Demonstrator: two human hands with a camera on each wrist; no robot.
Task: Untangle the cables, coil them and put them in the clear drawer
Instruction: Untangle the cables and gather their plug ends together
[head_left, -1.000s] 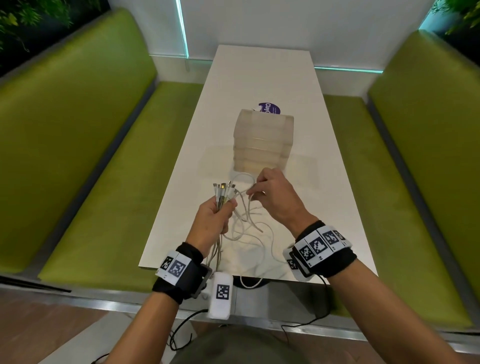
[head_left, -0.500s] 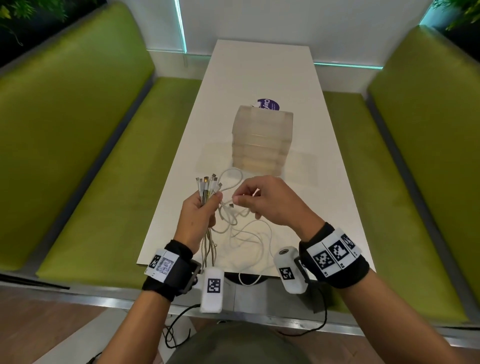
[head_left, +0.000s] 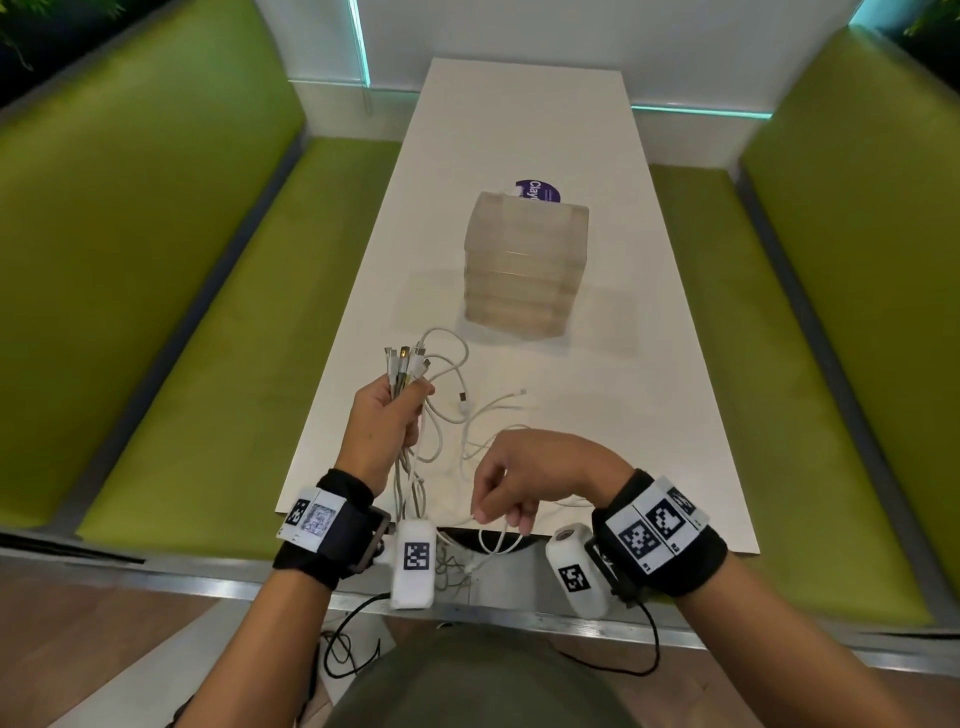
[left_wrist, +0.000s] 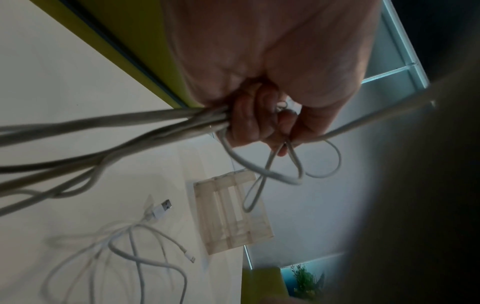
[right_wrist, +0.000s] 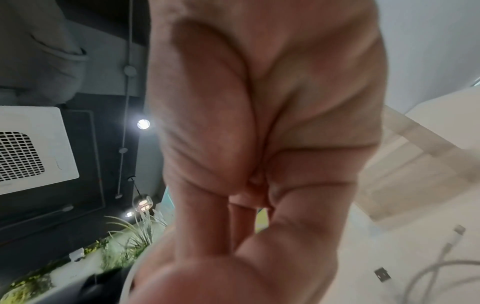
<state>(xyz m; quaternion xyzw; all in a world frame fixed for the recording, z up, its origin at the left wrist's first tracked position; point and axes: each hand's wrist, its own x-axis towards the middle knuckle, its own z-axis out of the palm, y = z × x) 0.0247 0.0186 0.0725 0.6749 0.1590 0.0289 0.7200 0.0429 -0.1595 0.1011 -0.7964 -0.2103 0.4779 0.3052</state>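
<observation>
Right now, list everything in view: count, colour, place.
cables: several, white, tangled; plug ends bunched in left hand, loops on table, some hanging off the near edge
drawer unit: one, clear, mid-table, shut
sticker: one, purple, behind drawer unit
table: one, white
benches: two, green, either side
left hand: grips cable bunch
right hand: pinches one cable at the near edge

We see a long white desk (head_left: 524, 130) between green benches (head_left: 171, 322). On it: clear drawer unit (head_left: 524, 270) mid-desk, purple round sticker (head_left: 540, 190) just behind it, loose white cables (head_left: 488, 415) sprawled near the front edge, some trailing off it.
</observation>
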